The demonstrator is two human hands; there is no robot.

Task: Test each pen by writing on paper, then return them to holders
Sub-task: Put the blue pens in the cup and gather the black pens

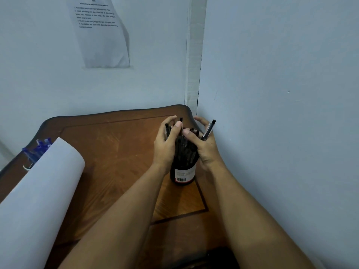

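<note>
While both hands, left hand (166, 144) and right hand (206, 147), curl fingers around the pens (184, 150), the holder (183, 174) near the table's (108, 144) far right corner may tip.

This looks like a small office or study corner. My left hand (165, 146) works over a brown wooden tabletop (116, 144) pushed into the corner of pale blue walls (281, 74). A printed sheet (103, 33) hangs on the wall above it, and a paper roll (38, 191) lies further left.
</note>
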